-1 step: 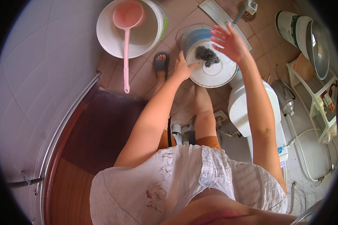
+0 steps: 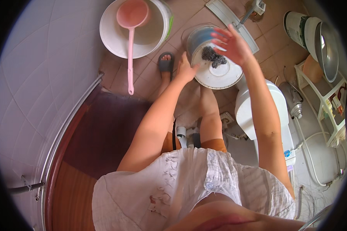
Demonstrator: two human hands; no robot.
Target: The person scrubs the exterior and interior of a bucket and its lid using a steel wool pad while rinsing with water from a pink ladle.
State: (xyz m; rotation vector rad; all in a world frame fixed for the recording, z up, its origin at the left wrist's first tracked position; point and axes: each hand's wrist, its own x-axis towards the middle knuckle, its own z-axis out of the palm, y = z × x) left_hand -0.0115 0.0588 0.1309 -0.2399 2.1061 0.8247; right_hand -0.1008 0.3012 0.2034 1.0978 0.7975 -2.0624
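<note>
A round white dish (image 2: 208,81), its foot ring facing up, is at the top centre. On it lies a dark, tangled mesh scourer (image 2: 213,57). My left hand (image 2: 186,71) is at the dish's left edge. Its thumb lies over the face and the index finger runs along the outside; the other fingertips are hidden. Over the upper right of the dish my right hand (image 2: 234,46) is raised, fingers apart and holding nothing, partly covering the scourer from view. Behind the dish shows a blue-sided round tub (image 2: 198,37); how the two touch is hidden.
At upper left stands a white bucket (image 2: 112,42) with a pink long-handled ladle (image 2: 130,61) across it. A white toilet (image 2: 258,104) is right of my legs. A plastic rack (image 2: 324,96), a metal basin (image 2: 327,52) and a hose (image 2: 308,161) line the right side.
My right hand has shifted slightly left, over the edge of the scourer. My left hand keeps its place at the dish's edge, and the dish has hardly moved.
</note>
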